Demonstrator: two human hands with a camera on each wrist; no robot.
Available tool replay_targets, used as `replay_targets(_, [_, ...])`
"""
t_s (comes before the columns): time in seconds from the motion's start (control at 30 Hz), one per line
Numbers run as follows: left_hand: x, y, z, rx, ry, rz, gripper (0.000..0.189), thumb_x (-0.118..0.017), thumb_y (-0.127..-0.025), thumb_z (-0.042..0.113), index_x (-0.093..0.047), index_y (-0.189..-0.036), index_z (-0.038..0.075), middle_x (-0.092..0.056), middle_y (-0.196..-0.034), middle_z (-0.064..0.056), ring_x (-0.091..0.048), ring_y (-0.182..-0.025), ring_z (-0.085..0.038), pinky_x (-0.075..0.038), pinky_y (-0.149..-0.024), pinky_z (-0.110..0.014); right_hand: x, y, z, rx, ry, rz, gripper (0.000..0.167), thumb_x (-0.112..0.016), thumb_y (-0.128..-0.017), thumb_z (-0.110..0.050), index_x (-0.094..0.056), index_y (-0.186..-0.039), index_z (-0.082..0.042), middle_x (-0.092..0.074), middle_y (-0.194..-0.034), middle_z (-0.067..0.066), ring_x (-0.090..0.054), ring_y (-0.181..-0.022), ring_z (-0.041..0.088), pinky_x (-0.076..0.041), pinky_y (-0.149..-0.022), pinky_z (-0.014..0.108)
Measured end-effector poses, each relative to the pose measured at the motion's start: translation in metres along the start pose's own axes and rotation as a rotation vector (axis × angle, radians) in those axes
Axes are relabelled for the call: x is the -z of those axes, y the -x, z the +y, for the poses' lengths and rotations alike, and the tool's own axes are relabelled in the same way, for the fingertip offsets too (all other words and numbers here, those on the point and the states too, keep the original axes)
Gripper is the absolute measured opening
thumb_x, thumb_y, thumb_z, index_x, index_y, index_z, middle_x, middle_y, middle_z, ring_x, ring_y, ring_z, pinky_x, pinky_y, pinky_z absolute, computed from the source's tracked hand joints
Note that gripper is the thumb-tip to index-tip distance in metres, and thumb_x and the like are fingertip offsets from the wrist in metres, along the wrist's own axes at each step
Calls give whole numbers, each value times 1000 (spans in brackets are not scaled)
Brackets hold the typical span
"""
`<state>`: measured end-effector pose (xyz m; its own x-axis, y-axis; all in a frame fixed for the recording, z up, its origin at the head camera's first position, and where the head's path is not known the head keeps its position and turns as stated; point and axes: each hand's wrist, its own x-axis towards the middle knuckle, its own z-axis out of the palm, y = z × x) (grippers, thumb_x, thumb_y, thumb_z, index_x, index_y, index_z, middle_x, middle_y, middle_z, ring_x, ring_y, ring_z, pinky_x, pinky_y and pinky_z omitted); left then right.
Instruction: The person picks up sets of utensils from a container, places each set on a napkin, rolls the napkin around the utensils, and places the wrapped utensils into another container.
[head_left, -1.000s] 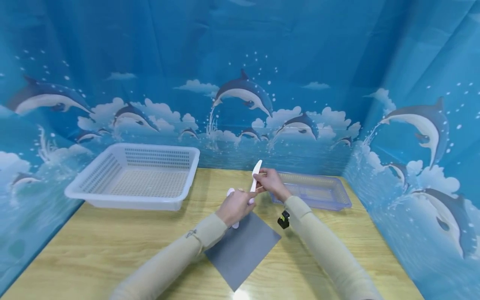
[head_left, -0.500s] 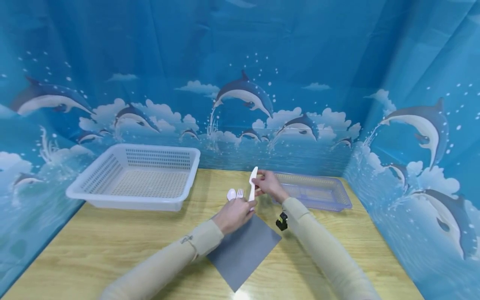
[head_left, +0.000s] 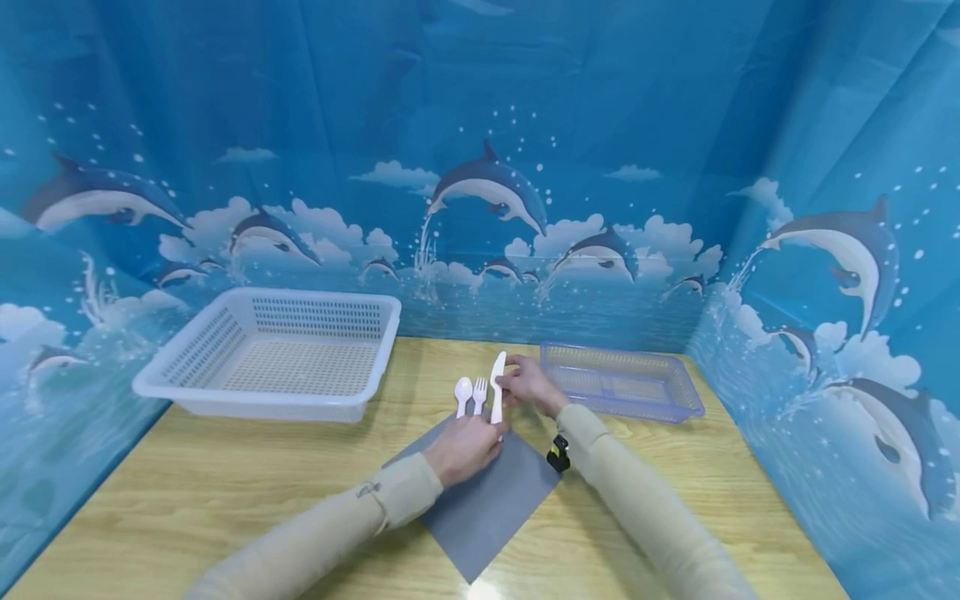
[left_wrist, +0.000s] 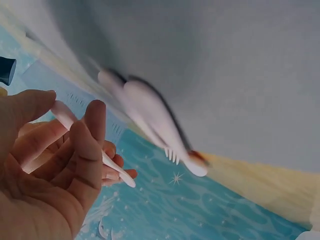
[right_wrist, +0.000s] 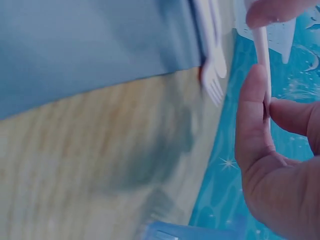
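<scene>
The left hand (head_left: 463,450) and right hand (head_left: 532,387) are closed in pinches on the white knife (head_left: 497,393), raised right of the fork (head_left: 480,392); alignment seems underway, level lowering toward the grey sheet (head_left: 480,521) being called for.

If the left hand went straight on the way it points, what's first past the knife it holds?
Likely the right hand, just across the knife from the left hand in the head view; height is unclear, so it might pass beneath.
</scene>
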<state>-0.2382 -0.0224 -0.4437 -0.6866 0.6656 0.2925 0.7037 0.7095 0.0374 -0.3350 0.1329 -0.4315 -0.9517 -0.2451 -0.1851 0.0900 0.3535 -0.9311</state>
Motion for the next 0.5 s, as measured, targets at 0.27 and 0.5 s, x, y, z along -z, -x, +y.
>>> replay_targets(0.27, [-6, 4, -1, -44, -18, -38, 6, -72, -88, 18, -71, -90, 13, -67, -75, 1, -61, -65, -11, -49, -57, -26, -9, -1, 13, -88, -20, -19, 44, -57, -94, 3, -43, -135, 9, -68, -88, 21, -64, -58, 15, -58, -57, 31])
replay_targets(0.5, [-8, 9, -2, -62, -55, -44, 9, -75, -86, 22, -70, -84, 15, -65, -77, -1, -60, -71, -15, -48, -60, -27, -14, -2, 22, -124, -45, -46, 42, -55, -95, 2, -43, -134, 8, -61, -69, 8, -60, -57, 13, -55, -51, 24])
